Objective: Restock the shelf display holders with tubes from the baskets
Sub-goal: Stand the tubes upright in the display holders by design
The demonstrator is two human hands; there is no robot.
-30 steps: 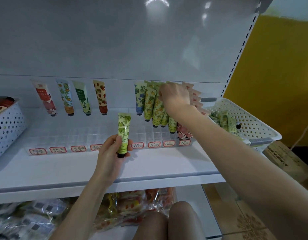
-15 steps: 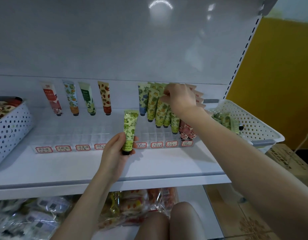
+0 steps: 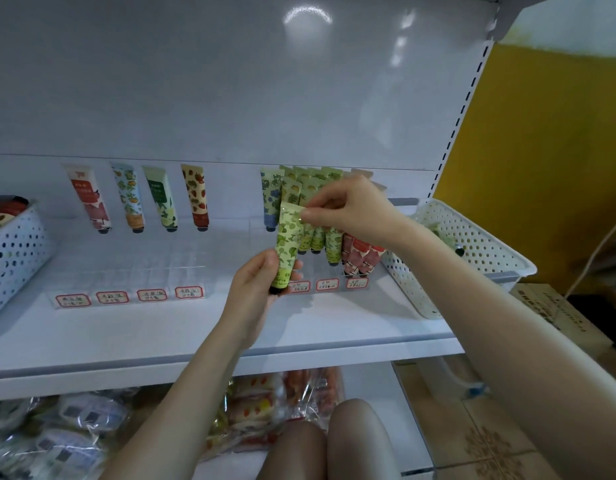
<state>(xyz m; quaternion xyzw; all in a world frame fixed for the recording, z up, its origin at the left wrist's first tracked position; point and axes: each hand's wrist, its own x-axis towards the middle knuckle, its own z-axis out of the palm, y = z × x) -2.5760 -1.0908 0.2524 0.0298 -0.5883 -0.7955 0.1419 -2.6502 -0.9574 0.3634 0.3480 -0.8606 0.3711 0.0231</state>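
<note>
A person's two bare hands hold one slim pale-green plastic tube printed with darker green fruit in the air above the front of a white metal shelf. The tube's long axis runs almost straight up and down. Its black cap points to 6 o'clock and its flat crimped end to 12 o'clock, leaning a touch toward 1.

The left hand grips the tube's lower part, with thumb and fingers curled round it just above the cap. The right hand pinches the crimped top corner between thumb and forefinger.

Behind the tube sits a clear plastic display holder divided into small compartments, with red-bordered paper labels along its front.

- At 9 to 10 o'clock from the tube, four lone patterned tubes stand cap-down in the back row, with bare compartments in front of them.
- At 1 to 3 o'clock, packed rows of blue, yellow-green and pink tubes fill the holder.

At 3 o'clock a white perforated plastic basket holds green tubes, mostly hidden by its wall. At 9 o'clock a second pale perforated basket holds red and brown tubes.
</note>
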